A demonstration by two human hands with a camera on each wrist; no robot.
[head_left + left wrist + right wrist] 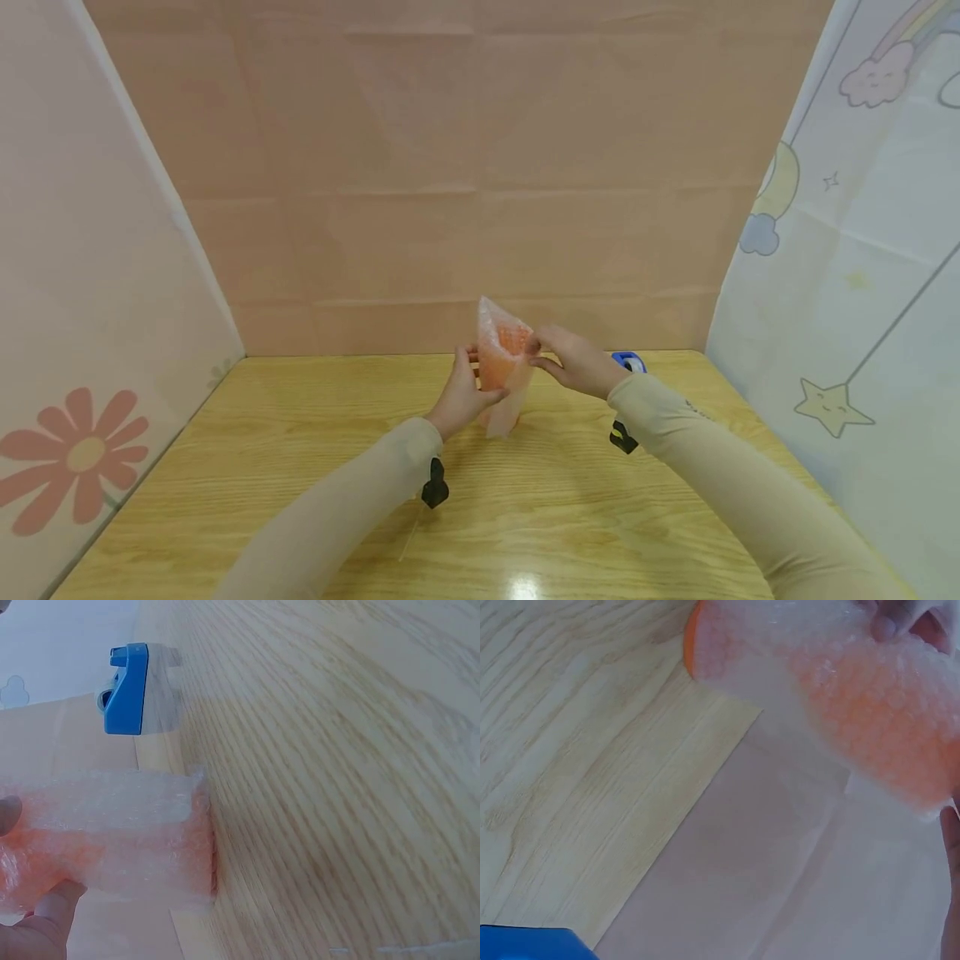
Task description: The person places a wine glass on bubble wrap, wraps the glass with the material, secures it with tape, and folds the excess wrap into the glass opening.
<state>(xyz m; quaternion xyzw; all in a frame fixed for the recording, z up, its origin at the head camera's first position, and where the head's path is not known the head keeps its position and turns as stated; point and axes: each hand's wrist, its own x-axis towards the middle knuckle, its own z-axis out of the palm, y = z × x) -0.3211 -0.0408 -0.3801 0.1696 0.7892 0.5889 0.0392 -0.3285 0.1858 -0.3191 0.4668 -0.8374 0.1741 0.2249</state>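
Gripped from the left by the left hand (459, 398) and pinched at its top by the right hand (576, 362), an orange object in bubble wrap (502, 363) stands upright, long axis vertical, its lower end touching the table (300, 467). Behind the right wrist sits a blue tape dispenser (628, 361).

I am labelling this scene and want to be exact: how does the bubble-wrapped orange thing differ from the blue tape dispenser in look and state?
The bubble-wrapped orange thing is orange under cloudy wrap; the blue tape dispenser is bare, solid blue. The left hand and right hand hold the wrapped thing upright, while the dispenser rests untouched on the table. Both are over the table's far part.
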